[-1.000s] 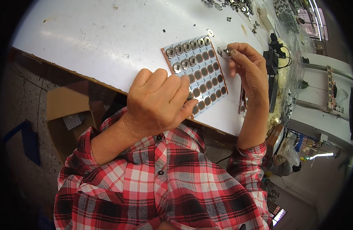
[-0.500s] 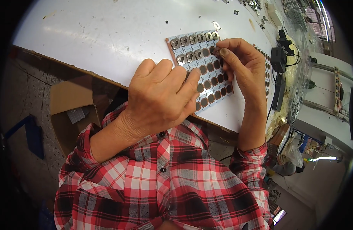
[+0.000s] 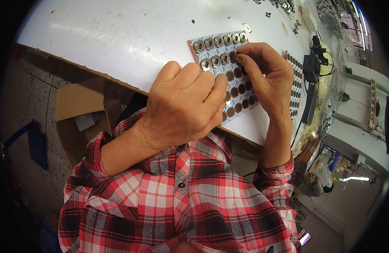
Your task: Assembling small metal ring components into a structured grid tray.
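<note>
A small circuit panel (image 3: 222, 46) with rows of round brown pads lies on the white table (image 3: 118, 38). Shiny metal clips fill its far row and part of the second row. My left hand (image 3: 186, 105) rests curled over the panel's near left part and holds it down, hiding several pads. My right hand (image 3: 266, 76) comes over the panel's right side. Its thumb and forefinger are pinched together at the second row, on a small metal clip that is mostly hidden.
A second pad panel (image 3: 295, 80) lies just right of my right hand, beside a black device with a cable (image 3: 310, 71). Loose metal clips (image 3: 283, 6) are scattered at the table's far right. An open cardboard box (image 3: 76, 114) sits below the table's near edge.
My right hand has come from the panel's far right corner, where it showed a clip, onto the second row. My left hand has stayed on the panel.
</note>
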Tool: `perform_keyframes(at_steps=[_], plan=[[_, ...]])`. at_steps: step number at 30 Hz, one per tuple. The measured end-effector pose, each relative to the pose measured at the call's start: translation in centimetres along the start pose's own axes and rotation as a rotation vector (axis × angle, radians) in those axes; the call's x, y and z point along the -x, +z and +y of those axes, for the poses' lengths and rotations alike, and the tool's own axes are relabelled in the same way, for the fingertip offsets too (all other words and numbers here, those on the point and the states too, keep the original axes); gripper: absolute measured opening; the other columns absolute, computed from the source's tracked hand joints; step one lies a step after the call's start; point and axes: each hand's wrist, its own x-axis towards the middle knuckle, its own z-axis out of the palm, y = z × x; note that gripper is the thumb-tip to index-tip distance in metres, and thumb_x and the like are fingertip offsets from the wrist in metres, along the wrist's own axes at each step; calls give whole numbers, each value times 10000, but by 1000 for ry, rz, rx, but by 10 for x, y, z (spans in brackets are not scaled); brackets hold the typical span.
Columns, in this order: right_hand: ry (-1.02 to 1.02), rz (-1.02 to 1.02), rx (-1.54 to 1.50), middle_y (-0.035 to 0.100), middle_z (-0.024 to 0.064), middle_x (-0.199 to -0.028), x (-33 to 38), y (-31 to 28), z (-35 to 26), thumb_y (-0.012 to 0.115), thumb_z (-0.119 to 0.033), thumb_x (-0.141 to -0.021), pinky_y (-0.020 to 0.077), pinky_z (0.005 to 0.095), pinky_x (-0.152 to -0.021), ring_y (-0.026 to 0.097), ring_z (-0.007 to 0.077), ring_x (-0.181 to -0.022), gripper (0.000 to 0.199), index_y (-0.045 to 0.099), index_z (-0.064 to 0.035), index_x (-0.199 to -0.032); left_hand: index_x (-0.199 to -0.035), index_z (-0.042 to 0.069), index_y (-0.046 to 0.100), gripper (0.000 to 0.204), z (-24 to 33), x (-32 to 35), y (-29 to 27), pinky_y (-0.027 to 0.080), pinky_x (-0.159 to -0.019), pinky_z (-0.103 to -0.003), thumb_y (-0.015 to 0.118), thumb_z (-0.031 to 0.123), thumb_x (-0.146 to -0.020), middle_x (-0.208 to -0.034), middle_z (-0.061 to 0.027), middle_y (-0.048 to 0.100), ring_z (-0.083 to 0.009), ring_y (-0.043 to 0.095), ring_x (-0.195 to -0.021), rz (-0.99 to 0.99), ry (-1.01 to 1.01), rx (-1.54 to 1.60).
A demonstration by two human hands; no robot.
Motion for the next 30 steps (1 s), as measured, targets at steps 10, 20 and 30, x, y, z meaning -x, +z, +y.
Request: perform_keyframes(at_steps=[10,20,30], plan=[[85,-14,-68,723,10,-943,1,3,-2,700,-3,-929,522,205,-774,655,58,-855,174,718,11,-1102,-1065,29,731,418,-1,0,1,323,-568,-360,723,194,-681,-721,-22,471,-202,457,-633,2,-9,-17],[-85,-69,92,654,21,-851,1,-11,4,729,49,-822,486,202,-633,627,66,-724,213,725,-27,-1021,-1071,24,726,431,0,0,1,322,-569,-360,730,201,-679,-724,-23,466,-203,455,-635,1,-6,-15],[68,-46,-59,702,13,-876,1,-1,-8,710,19,-910,486,177,-629,636,45,-742,159,696,-2,-1067,-1070,23,723,448,0,0,2,326,-571,-359,743,199,-659,-728,-26,473,-204,462,-640,10,-13,-10]])
